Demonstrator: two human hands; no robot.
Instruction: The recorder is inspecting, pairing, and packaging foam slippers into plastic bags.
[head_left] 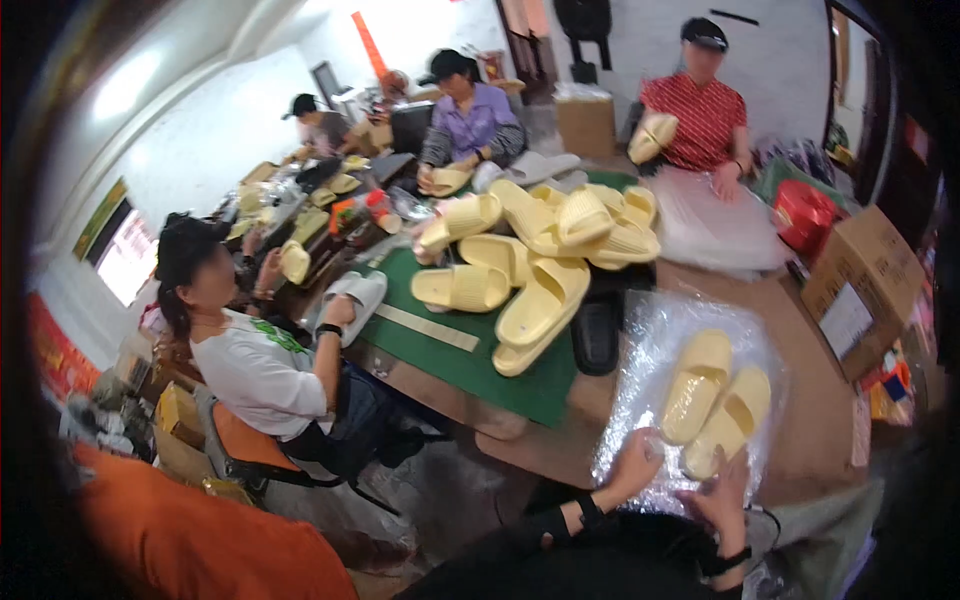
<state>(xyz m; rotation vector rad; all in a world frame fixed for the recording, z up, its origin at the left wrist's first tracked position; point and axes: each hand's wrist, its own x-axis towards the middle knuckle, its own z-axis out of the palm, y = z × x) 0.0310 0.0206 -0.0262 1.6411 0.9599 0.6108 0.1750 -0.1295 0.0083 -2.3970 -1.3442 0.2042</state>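
A pair of pale yellow slippers (697,385) lies side by side on a pile of clear plastic bags (640,350) at the table's near right. Whether the pair is on top of the uppermost bag or inside it, I cannot tell. My left hand (637,465) is closed at the bag's near edge, left of the heels, its fingers curled on the plastic. Close to the heel of the right-hand slipper (733,420), my right hand (722,497) has its thumb and fingers apart, fingertips touching about the heel.
More yellow slippers (545,300) are heaped on a green mat (405,335), beside a black slipper (597,335). A cardboard box (865,285) and a red bundle (803,215) stand to the right. One person holds a grey slipper (358,300); others sit around the table.
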